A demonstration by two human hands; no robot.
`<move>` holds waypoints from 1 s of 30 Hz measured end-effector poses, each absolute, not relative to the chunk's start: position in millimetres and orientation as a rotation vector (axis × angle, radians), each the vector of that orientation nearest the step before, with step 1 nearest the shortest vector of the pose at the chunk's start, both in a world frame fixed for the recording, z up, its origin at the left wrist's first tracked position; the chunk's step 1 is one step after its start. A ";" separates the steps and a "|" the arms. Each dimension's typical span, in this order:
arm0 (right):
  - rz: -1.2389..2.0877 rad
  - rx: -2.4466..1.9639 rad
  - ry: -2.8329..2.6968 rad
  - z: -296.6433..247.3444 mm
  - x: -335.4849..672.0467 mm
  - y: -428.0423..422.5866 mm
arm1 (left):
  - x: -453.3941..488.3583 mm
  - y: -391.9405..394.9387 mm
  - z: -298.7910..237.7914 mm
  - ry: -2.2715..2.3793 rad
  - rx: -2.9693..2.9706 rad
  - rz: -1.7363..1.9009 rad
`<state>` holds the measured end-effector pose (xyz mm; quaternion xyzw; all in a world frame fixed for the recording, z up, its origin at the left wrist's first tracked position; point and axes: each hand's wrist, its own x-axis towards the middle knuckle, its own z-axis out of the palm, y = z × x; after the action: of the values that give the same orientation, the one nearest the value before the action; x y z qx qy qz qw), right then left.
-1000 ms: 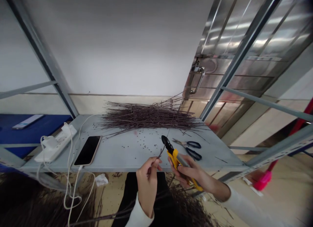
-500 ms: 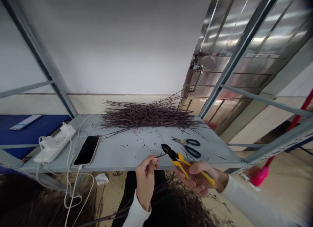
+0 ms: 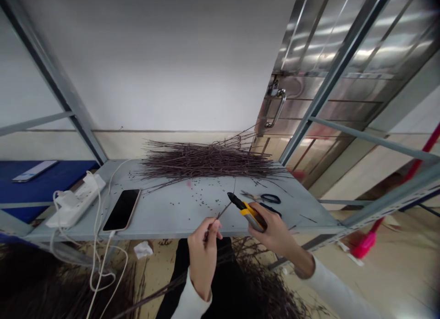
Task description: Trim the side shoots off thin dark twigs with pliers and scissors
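Note:
My left hand (image 3: pixel 203 250) pinches a thin dark twig (image 3: pixel 225 209) at the front edge of the shelf. Its tip points up and away, and a long stretch trails down to the lower left. My right hand (image 3: pixel 273 232) is wrapped round yellow-and-grey cutting pliers (image 3: pixel 253 217). Their black jaws (image 3: pixel 235 200) lie beside the twig's upper part; whether they touch it I cannot tell. Behind them on the shelf are scissors (image 3: pixel 266 198) with dark blue handles, partly hidden by the pliers and right hand.
A large bundle of dark twigs (image 3: pixel 206 161) lies along the back of the grey shelf (image 3: pixel 154 218), with small clippings in front. On the left are a phone (image 3: pixel 122 211), a white power strip (image 3: pixel 77 202) and cables. More twigs (image 3: pixel 264 287) lie below.
My right hand has turned the pliers over and raised them slightly, its fingers now closed round the handles. The twig's tip in my left hand now points more upward.

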<state>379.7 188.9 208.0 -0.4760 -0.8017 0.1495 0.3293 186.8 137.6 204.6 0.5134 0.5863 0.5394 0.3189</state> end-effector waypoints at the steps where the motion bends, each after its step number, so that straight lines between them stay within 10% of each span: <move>1: 0.287 -1.262 -2.093 205.6 378.5 189.3 | 188.5 136.6 205.3 1.538 1.356 1.399; 10: -0.302 -1.379 -2.065 195.5 374.2 184.3 | 199.7 135.3 205.8 1.500 1.345 1.352; 30: 2.159 -0.402 -0.990 194.7 324.1 149.3 | 187.0 148.1 188.8 1.193 1.233 1.480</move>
<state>324.1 149.3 194.7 -0.1560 -0.3836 0.8368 0.3581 187.0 148.1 188.8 0.4929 0.4767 0.5916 0.4240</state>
